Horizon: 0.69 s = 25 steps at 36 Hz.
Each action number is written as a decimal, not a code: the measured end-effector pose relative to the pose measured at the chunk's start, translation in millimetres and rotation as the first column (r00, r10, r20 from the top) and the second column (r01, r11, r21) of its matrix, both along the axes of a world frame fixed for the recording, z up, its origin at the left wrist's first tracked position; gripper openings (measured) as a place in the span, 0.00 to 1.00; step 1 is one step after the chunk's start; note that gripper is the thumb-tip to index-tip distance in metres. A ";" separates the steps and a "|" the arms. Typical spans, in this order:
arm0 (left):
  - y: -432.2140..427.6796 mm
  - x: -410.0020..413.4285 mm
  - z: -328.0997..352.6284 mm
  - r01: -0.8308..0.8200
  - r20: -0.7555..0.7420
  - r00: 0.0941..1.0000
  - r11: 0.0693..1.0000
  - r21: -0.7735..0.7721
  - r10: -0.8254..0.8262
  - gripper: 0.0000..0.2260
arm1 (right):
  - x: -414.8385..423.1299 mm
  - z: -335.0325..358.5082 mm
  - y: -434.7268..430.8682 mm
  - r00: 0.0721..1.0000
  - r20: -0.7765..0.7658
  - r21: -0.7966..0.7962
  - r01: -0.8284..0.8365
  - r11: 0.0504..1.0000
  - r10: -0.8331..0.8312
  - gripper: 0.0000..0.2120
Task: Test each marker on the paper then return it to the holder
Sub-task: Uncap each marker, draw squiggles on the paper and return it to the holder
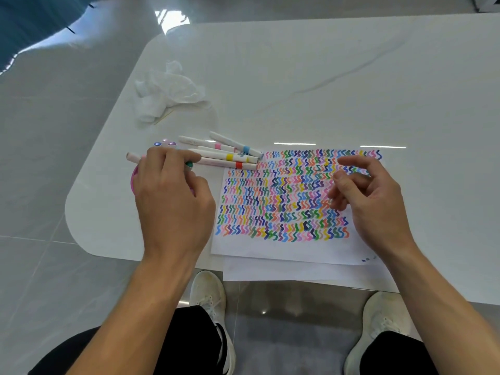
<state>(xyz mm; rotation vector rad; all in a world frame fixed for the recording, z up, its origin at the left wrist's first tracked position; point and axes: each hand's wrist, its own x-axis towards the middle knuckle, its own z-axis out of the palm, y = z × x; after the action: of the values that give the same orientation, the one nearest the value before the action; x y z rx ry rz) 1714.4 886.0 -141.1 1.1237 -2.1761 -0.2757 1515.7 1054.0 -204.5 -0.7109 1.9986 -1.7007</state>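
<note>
A white paper (286, 247) covered with rows of coloured squiggles lies at the table's front edge. Left of it, several white markers (230, 156) with pink, yellow, red and blue bands lie in a loose pile. My left hand (170, 196) grips a white marker (132, 157) with a green tip, lying across the pink holder (134, 180), which is mostly hidden under the hand. My right hand (370, 201) hovers over the paper's right side with fingers loosely curled and holds nothing.
A crumpled white tissue (167, 90) lies farther back on the white table (324, 77). A second sheet (297, 272) pokes out under the paper, over the table's edge. My knees and white shoes (208, 290) show below.
</note>
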 end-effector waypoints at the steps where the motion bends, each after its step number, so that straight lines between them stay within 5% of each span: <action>1: 0.0 -0.1 -0.3 -0.011 0.020 1.000 1.000 0.001 0.011 0.11 | 0.1 0.2 -0.1 1.000 -0.001 0.003 -0.001 1.000 0.001 0.07; 10: 1.7 -3.3 -0.4 -0.022 0.068 0.997 1.000 -0.021 0.023 0.14 | -1.0 0.6 0.6 1.000 0.001 0.003 0.000 1.000 0.000 0.07; 19: 13.2 -20.8 -0.6 0.173 -0.006 0.984 0.971 -0.162 -0.176 0.15 | -3.5 0.1 3.9 1.000 -0.015 0.021 0.002 1.000 -0.002 0.08; 25: 23.6 -38.2 -13.0 0.306 0.067 0.951 0.950 -0.063 -0.301 0.14 | -6.2 1.4 6.8 1.000 -0.009 0.009 0.017 1.000 -0.017 0.07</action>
<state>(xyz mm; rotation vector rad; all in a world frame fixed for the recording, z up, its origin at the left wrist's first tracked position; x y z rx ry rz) 1676.2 909.6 -154.2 0.7617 -2.3887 -0.2993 1509.5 1060.8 -203.1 -0.7017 2.0229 -1.7003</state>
